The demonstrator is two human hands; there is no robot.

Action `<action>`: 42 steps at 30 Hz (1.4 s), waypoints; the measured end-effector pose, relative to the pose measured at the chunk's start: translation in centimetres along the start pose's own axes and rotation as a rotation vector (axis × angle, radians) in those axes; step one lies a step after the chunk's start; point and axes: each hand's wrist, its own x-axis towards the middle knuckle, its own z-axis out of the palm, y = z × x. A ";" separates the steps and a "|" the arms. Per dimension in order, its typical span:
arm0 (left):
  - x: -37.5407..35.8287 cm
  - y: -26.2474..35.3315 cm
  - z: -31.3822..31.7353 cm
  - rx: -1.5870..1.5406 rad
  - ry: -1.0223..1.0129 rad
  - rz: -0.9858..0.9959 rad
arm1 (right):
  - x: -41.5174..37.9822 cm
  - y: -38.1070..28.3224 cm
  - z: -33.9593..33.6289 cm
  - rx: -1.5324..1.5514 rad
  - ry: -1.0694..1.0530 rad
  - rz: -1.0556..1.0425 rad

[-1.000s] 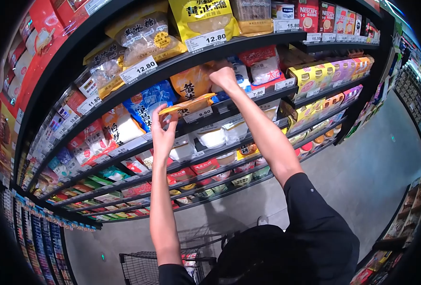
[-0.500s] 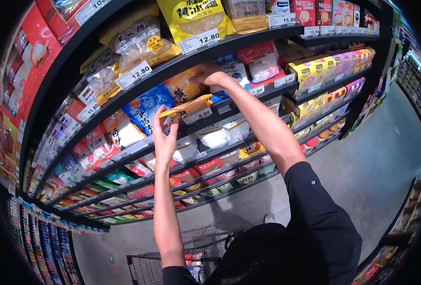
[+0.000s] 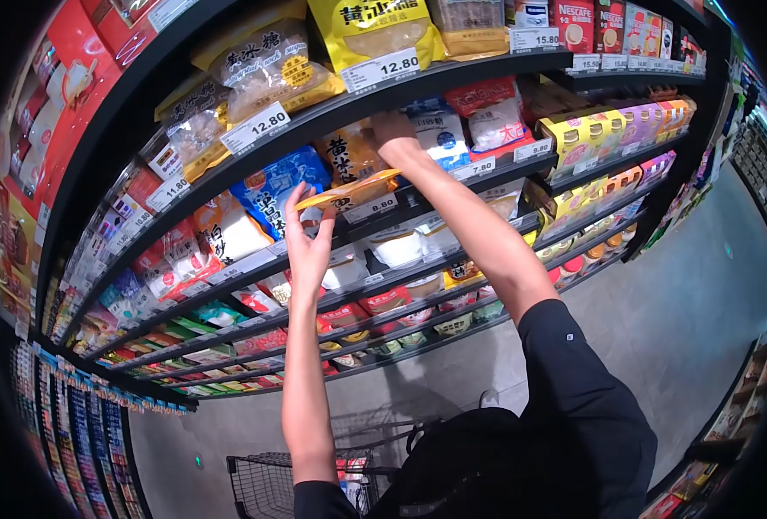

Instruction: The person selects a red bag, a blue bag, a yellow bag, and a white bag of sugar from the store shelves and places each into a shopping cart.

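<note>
My left hand (image 3: 308, 246) is closed on the left end of an orange bag of rock sugar (image 3: 349, 194), which is tilted nearly edge-on at the shelf front. My right hand (image 3: 394, 137) reaches into the same shelf, beside a standing orange rock sugar bag (image 3: 355, 149). Its fingers are in shadow, so their grip does not show. Left of these bags stands a blue sugar bag (image 3: 271, 195). To the right are a blue-and-white sugar bag (image 3: 439, 131) and a red-and-white bag (image 3: 496, 117).
Just above my hands runs a shelf edge with price tags (image 3: 258, 128), holding more sugar bags (image 3: 266, 73). Yellow and purple cartons (image 3: 591, 134) stand at the right. Lower shelves hold several packets. A shopping cart (image 3: 262, 484) stands on the floor below.
The view has shifted slightly, so the shelves sit a little further right. My left hand still holds the orange bag; my right hand stays inside the shelf.
</note>
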 end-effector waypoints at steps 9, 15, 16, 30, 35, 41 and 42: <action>0.4 -0.3 -0.3 -0.031 0.013 -0.013 | -3.1 2.2 -2.7 0.095 0.119 -0.086; 1.1 -2.5 -0.4 0.044 0.007 -0.010 | -11.6 1.0 -4.9 0.744 -0.293 -0.159; 1.4 -3.6 -0.3 0.071 0.003 0.109 | -11.7 0.8 -4.4 0.889 -0.269 -0.183; 2.9 1.3 -0.7 -0.157 -0.006 0.034 | -11.0 -0.2 -7.8 0.880 -0.152 -0.089; -0.1 8.0 -2.2 -0.087 0.017 0.084 | -15.4 -2.5 -14.8 0.657 -0.041 -0.166; -9.9 8.6 -1.0 -0.787 -0.050 -0.446 | -22.2 -2.3 -13.3 1.367 -0.415 0.094; -11.8 8.7 -1.0 -0.901 -0.072 -0.526 | -23.3 -2.1 -12.7 1.405 -0.443 0.159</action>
